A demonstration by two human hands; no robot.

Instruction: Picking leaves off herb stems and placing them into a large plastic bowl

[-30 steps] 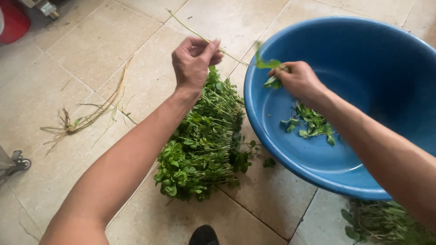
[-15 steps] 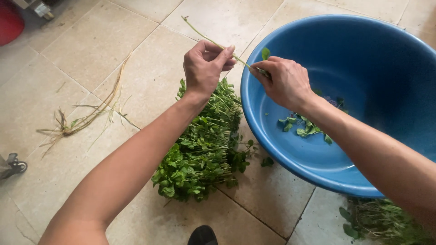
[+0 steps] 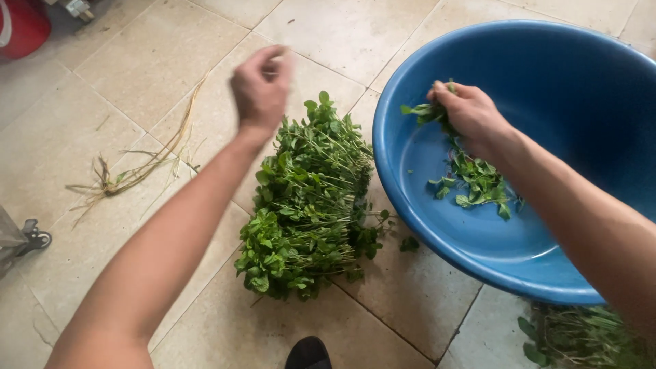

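The right hand [image 3: 471,113] is reaching inside the blue plastic basin [image 3: 547,266], its fingers pinched shut around a small sprig of green leaves [image 3: 420,111] just within the near rim; below it, on the basin's floor, a small heap of picked leaves [image 3: 478,183] is lying loose. The left hand [image 3: 260,89] is hovering over the tiled floor [image 3: 123,75] beyond the bundle, blurred, fingers curled loosely together — whether anything is sitting between them I cannot tell. Between the two arms one big bundle of leafy green herbs [image 3: 307,205] is lying on the tiles, its right edge just beside the basin's wall; a stray leaf [image 3: 410,243] is sitting near the basin's base. Off to the left, well apart, one scatter of bare stripped stems [image 3: 130,171] is lying across the tiles; a second clump of greens [image 3: 588,338] is showing at the lower right, partly hidden by the right forearm and the basin. One red container [image 3: 24,27] is peeking in at the top left corner; one dark shoe tip [image 3: 307,354] — at the bottom edge.
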